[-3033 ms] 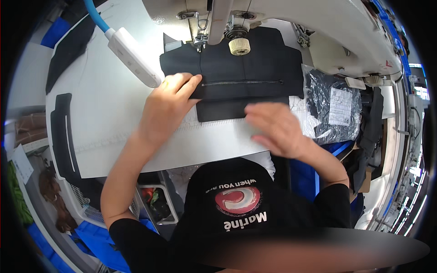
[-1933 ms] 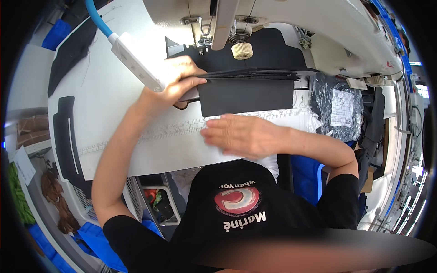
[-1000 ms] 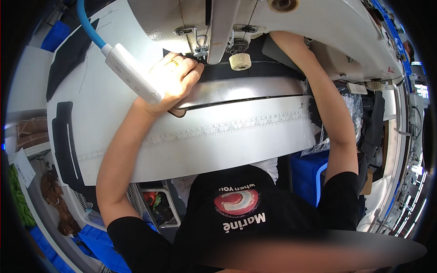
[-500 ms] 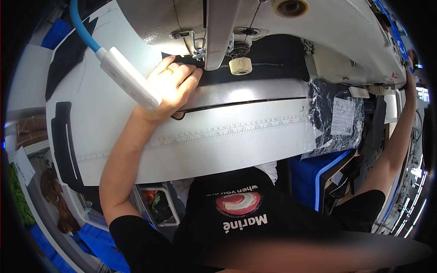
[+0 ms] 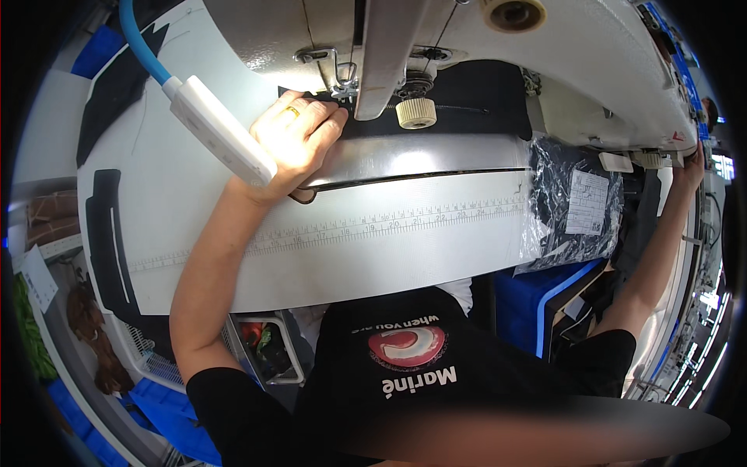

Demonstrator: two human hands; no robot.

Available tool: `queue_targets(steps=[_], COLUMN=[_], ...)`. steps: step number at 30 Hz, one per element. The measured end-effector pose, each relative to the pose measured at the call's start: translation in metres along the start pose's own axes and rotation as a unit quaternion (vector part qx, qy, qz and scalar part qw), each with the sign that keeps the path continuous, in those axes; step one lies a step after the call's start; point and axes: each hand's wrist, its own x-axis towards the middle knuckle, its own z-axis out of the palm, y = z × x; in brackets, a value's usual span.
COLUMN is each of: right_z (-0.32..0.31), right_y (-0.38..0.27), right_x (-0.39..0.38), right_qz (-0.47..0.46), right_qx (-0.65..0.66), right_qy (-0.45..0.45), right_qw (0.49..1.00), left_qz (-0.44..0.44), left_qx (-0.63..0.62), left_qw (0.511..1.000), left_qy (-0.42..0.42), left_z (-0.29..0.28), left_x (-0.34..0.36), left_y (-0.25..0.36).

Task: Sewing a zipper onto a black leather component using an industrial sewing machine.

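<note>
Clear bag on the bench, right side, has dark material inside and shows a white label; small white bin below has red, green and dark items. Black cloth with a metal zipper lies under the sewing machine head. My left grip, fingers bent, is on its left end, pinching or pressing unclear; right grip is at the machine's right end, can't tell how closed.

The right hand, lately over the middle of the table, is now out at the far right, by the end of the sewing machine. The black fabric sits higher up, its zip partly behind the cream knob, and the silver plate mid-frame lies bare.
</note>
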Motion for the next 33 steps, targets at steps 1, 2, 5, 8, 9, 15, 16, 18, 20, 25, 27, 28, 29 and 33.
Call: queue_targets(steps=[1,2,5,8,9,15,16,18,20,25,27,28,29,33], right_z=[0.0,0.001,0.008,0.01,0.009,0.02,0.025,0.035,0.04,0.027,0.021,0.02,0.019,0.021], right_y=[-0.003,-0.008,-0.023,-0.028,-0.028,-0.022,-0.023,-0.025,-0.025,-0.018,-0.013,-0.012,-0.01,-0.008], right_x=[0.01,0.021,0.053,0.061,0.057,0.007,0.002,-0.003,-0.001,0.006,0.004,0.001,-0.002,-0.012], right_qz=[-0.03,-0.007,0.061,0.083,0.084,0.087,0.113,0.116,0.099,0.061,0.051,0.042,0.033,0.006], right_qx=[-0.009,-0.066,-0.247,-0.302,-0.221,-0.145,-0.171,-0.177,-0.181,-0.149,-0.144,-0.112,-0.106,-0.084], right_qy=[-0.031,-0.028,-0.027,-0.046,-0.08,-0.042,-0.019,-0.016,-0.014,-0.029,-0.037,-0.023,-0.014,-0.01], right_qw=[0.999,0.997,0.967,0.949,0.968,0.985,0.979,0.977,0.978,0.987,0.988,0.993,0.994,0.996], left_qz=[-0.002,-0.002,-0.008,-0.01,0.0,-0.002,-0.003,0.003,0.011,0.021,0.017,0.011,0.019,0.024], left_qx=[0.001,0.001,-0.011,-0.011,0.0,-0.003,-0.007,0.0,0.002,0.009,0.007,0.002,-0.001,-0.002], left_qw=[1.0,1.0,1.0,1.0,1.0,1.0,1.0,1.0,1.0,1.0,1.0,1.0,1.0,1.0], left_qy=[0.014,0.014,0.009,-0.005,-0.011,-0.024,-0.014,-0.015,-0.007,-0.004,-0.008,-0.007,0.006,0.019], left_z=[0.001,0.002,0.002,0.002,0.001,0.001,0.001,0.001,0.002,0.001,0.0,0.0,0.0,0.0], left_x=[0.0,0.0,-0.003,-0.005,-0.006,-0.007,-0.007,-0.007,-0.006,-0.005,-0.004,-0.003,-0.002,-0.001], left_y=[-0.001,-0.001,-0.001,-0.002,-0.004,-0.005,-0.005,-0.004,-0.005,-0.005,-0.004,-0.004,-0.004,-0.003])
